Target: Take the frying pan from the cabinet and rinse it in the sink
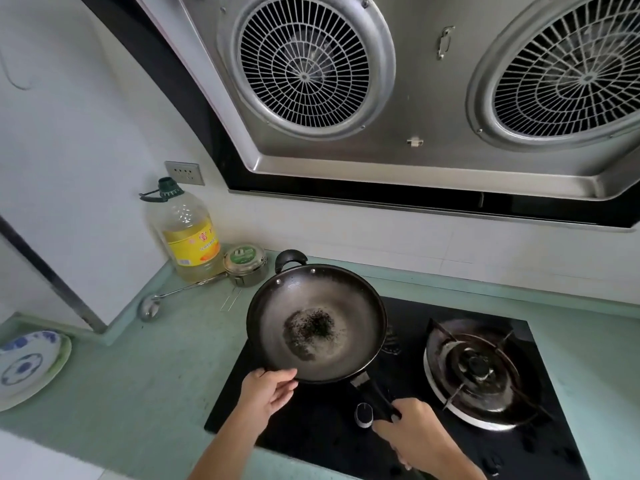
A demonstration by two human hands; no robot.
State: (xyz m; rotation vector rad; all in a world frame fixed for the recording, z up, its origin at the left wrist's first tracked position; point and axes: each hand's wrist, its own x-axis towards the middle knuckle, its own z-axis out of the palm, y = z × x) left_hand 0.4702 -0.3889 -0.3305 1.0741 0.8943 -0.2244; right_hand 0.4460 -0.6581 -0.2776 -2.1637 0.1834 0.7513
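L hand, R hand & both forearms bare.

Left hand holds frying pan rim, right hand grips handle.

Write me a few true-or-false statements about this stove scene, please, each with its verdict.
1. The right hand grips the long handle of the dark round metal frying pan. True.
2. The left hand hangs free and touches nothing. False: it holds the pan's near rim.
3. The pan is spotless inside. False: dark burnt residue sits at its centre.
4. The yellow-labelled clear plastic oil bottle stands just left of the round metal tin, by the wall. True.
5. The blue-patterned ceramic plates sit on the right burner. False: they lie on the green counter at the far left.
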